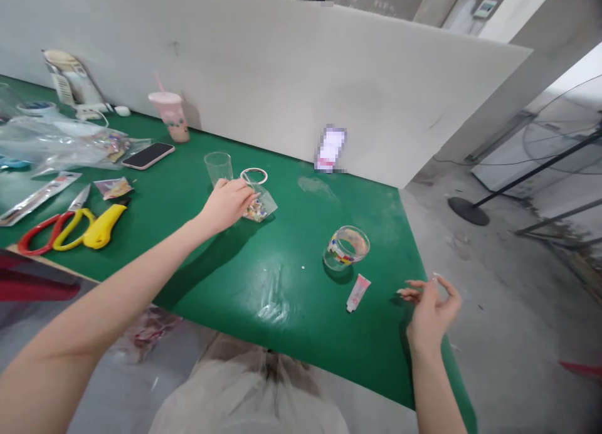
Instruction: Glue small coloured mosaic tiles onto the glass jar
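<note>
My left hand [229, 202] reaches across the green table [282, 258] and pinches a small clear bag of coloured beads [260, 207]. Just behind it stand a clear cup [219, 167] and a clear ring-shaped lid [254, 175]. My right hand [430, 305] hovers at the table's right edge with its fingers apart, holding nothing I can see. Left of that hand lie a small pink tube [358, 293] and a clear round jar with colourful beads [346, 246].
Red and yellow scissors [51, 228] and a yellow cutter [104, 226] lie at the left, with a black phone [148, 155], a pink drink cup [170, 115] and plastic bags [56, 142]. A white partition [291, 76] backs the table. Concrete floor lies to the right.
</note>
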### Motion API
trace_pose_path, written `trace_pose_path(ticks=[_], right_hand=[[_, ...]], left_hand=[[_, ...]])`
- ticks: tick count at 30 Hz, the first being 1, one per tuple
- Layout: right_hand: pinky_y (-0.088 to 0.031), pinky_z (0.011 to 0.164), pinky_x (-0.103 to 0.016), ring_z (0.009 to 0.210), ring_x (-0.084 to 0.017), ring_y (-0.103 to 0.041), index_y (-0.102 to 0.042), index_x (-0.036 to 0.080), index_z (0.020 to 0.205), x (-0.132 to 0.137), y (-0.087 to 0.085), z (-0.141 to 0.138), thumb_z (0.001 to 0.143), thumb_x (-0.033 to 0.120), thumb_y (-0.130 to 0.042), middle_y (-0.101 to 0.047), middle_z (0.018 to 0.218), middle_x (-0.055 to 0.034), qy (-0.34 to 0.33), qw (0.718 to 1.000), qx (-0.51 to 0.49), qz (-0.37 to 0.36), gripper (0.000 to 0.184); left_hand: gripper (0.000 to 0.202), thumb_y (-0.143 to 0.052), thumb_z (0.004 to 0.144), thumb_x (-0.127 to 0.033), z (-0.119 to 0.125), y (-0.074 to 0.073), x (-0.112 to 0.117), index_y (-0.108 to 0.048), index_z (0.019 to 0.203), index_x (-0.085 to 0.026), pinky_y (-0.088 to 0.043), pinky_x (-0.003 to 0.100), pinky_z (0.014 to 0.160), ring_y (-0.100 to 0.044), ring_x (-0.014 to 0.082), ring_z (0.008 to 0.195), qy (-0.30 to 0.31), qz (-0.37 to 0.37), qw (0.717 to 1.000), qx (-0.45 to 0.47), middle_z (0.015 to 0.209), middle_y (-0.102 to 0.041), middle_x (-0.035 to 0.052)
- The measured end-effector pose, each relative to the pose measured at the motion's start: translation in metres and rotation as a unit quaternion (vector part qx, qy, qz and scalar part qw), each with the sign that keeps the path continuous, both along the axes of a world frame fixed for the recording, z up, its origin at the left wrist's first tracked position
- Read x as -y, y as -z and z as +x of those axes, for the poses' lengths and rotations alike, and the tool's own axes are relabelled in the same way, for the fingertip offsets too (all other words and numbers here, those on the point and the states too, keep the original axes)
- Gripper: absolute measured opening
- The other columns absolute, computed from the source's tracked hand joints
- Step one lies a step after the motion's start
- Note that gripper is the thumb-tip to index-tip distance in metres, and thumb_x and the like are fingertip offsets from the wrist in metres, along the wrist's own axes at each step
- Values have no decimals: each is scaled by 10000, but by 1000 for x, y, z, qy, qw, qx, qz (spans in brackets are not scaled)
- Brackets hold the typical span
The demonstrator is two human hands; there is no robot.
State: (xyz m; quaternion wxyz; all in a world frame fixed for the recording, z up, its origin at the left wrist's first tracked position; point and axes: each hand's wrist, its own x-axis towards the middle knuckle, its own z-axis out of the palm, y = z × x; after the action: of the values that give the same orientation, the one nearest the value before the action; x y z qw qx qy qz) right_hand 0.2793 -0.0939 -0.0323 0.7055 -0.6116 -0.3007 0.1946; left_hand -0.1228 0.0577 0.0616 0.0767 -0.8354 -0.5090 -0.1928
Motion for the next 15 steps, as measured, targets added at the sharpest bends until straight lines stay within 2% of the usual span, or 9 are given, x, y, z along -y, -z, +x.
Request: trace_pose_path(ticks=[3,6,11,13,15], right_hand=[[-470,426,-169,407,-80,-581,-410,229,1072,0,-2,-2,759,481,-689,-655,623,94,-4,1000,-17,-4,489],[-468,423,-162,404,-79,-579,-412,229,1058,1,-3,-3,752,469,-698,-659,612,94,-5,999,-34,-7,483],[-465,418,-158,409,-84,-586,-398,235,1074,2,-1,-2,717,470,-729,-668,614,92,-15,999,-37,-16,540],[-467,420,-157,416,-87,-592,-392,236,1079,2,1,-2,711,489,-728,-672,619,89,-21,998,-43,-27,558],[-467,419,-157,419,-89,-595,-390,235,1076,2,2,-1,702,503,-729,-673,618,88,-24,998,-48,-32,572]], left_hand=[[362,-370,938,-346,-5,-17,-14,-638,776,-164,-428,344,794,-530,207,823,101,-59,992,-47,812,-545,75],[369,-365,924,-385,-6,-30,-22,-644,835,-160,-441,291,788,-535,182,852,153,-137,978,-31,891,-532,77],[385,-396,886,-419,4,-45,-36,-656,967,-146,-410,269,904,-558,185,1008,171,-262,948,-56,1049,-632,85],[410,-362,902,-392,11,-50,-41,-651,1064,-151,-409,249,909,-574,174,1036,149,-328,930,-69,1137,-657,71],[421,-351,905,-340,18,-56,-46,-634,1153,-151,-407,233,912,-580,169,1066,115,-359,923,-83,1230,-639,65]])
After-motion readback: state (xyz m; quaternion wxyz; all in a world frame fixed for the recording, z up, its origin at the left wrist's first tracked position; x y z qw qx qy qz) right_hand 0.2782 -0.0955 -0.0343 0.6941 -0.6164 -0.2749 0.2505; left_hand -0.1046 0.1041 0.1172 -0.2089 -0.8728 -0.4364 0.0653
